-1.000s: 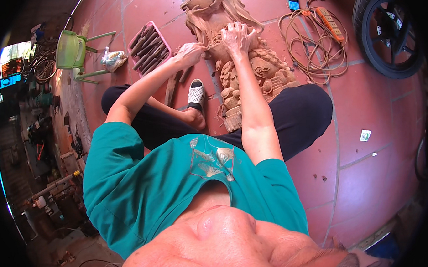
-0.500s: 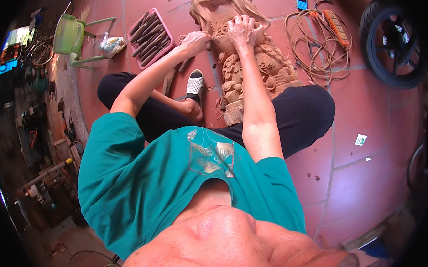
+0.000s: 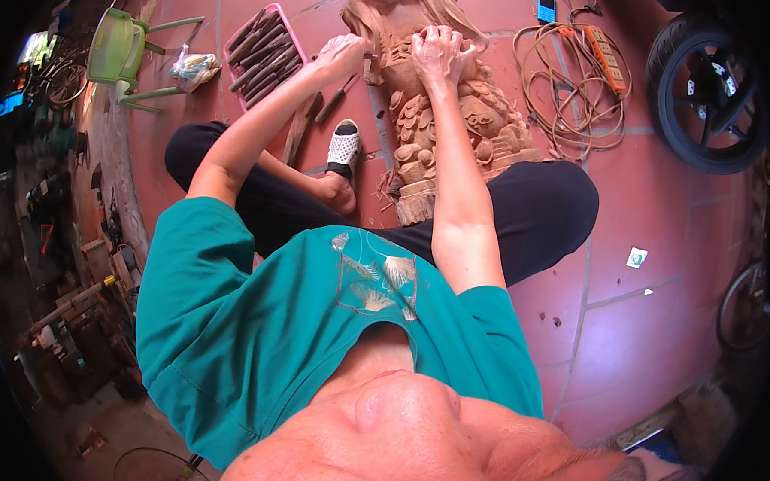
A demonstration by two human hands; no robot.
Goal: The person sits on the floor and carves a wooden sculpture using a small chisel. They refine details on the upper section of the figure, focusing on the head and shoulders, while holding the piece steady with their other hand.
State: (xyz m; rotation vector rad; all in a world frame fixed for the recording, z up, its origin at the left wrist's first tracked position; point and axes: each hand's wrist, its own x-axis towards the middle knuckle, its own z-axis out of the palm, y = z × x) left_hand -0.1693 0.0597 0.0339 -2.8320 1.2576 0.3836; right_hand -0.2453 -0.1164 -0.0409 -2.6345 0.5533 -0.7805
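A brown wood carving (image 3: 472, 115) with deep relief lies between my bent legs, reaching to the top of the view. My right hand (image 3: 440, 55) rests on its middle, fingers bent over the carved surface. At the carving's left edge my left hand (image 3: 343, 55) is closed in a fist; what its fingers hold is hidden. A small brown block-like part (image 3: 372, 70) shows just beside that fist, and I cannot tell whether it belongs to the carving. On the floor below the left hand lie a slim hand tool (image 3: 335, 101) and a long piece of wood (image 3: 301, 132).
A pink basket (image 3: 301, 41) full of dark-handled tools stands at the left, near a green plastic chair (image 3: 117, 46) and a plastic bag (image 3: 194, 69). To the right are an orange power strip (image 3: 605, 61), a coiled cord (image 3: 570, 128), a phone (image 3: 545, 7) and a motorcycle wheel (image 3: 709, 91).
My left hand has moved slightly up and away from me, showing more of the slim tool beneath. The right hand keeps its place on the carving. The whole view has shifted a little.
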